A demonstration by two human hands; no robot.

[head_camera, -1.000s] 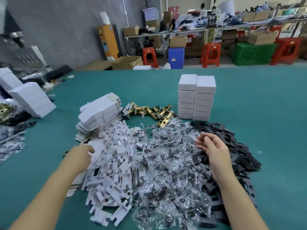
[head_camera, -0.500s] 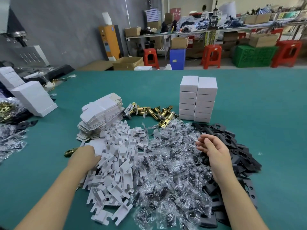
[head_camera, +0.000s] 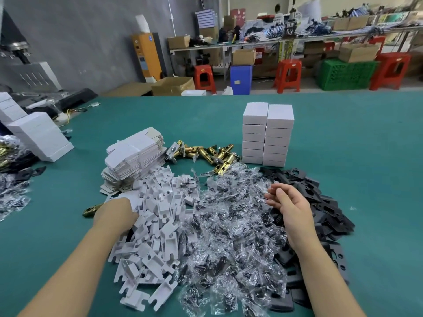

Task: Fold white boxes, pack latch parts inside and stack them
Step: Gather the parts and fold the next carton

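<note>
A small factory packing workshop. A wide green bench (head_camera: 343, 138) carries heaps of bulk stock: flat white box blanks (head_camera: 135, 154), brass latch parts (head_camera: 206, 154), bagged screws (head_camera: 231, 225), black plates (head_camera: 320, 202) and stacked finished white boxes (head_camera: 267, 133). Behind stand bare grey walls, cardboard cartons (head_camera: 174, 85), red plastic stools (head_camera: 288, 75), a green crate (head_camera: 348, 74) and a long cluttered shelf table (head_camera: 251, 41).

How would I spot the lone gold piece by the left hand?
On the green table, find the heap of white card inserts. At its left edge, beside the left hand, lies one gold latch part, apart from the gold cluster farther back.
</note>
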